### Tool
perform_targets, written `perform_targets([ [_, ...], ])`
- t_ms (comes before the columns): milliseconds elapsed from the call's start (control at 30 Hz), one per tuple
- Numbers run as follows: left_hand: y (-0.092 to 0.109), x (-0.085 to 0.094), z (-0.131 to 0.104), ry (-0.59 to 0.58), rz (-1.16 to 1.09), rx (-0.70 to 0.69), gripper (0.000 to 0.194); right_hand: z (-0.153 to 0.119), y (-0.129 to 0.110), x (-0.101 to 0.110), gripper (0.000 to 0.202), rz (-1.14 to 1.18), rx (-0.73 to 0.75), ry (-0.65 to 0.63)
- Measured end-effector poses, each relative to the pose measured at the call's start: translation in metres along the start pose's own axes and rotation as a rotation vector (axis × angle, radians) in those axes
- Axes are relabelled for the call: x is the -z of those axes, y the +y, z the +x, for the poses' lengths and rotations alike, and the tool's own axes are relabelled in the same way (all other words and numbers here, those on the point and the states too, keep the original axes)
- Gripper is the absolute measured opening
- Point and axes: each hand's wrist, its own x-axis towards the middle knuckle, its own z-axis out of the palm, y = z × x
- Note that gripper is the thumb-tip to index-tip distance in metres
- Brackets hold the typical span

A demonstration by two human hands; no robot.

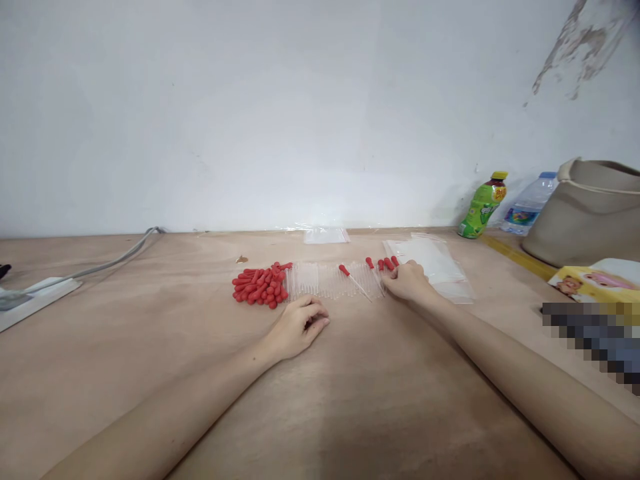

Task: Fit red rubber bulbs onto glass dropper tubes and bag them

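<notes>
A pile of red rubber bulbs (pixel 259 287) lies on the wooden table, left of a row of thin clear tubes (pixel 325 280). One red-capped dropper (pixel 354 281) rests slantwise on the tubes. Several more red-capped droppers (pixel 381 265) lie at the row's right end. My right hand (pixel 407 281) is at these droppers, fingers bent together; what they hold, if anything, is hidden. My left hand (pixel 300 327) rests on the table just in front of the tubes, fingers curled with a gap between thumb and forefinger and nothing visible in it.
Clear plastic bags (pixel 430 263) lie behind my right hand, and another bag (pixel 326 235) is near the wall. At the right are a green bottle (pixel 483 208), a water bottle (pixel 527 207), a beige bin (pixel 580 213) and a yellow packet (pixel 595 283). A power strip (pixel 37 300) is far left.
</notes>
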Motion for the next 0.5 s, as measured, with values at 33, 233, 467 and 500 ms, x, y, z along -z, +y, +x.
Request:
perform_targets([
  [33,0.000,0.000,0.000,-0.001,0.001,0.000,0.012,0.001,-0.002,0.000,0.035,-0.014,-0.059,-0.018],
  [233,0.000,0.001,0.002,0.000,0.000,-0.008,0.013,0.001,-0.013,0.002,0.046,-0.057,-0.284,-0.154],
  [467,0.002,0.000,0.000,0.026,-0.006,-0.005,0.013,0.007,-0.007,0.007,0.034,0.137,-0.305,-0.101],
  [500,0.003,0.000,0.000,0.046,0.003,0.007,0.013,0.008,-0.006,0.009,0.032,0.159,-0.289,-0.081],
])
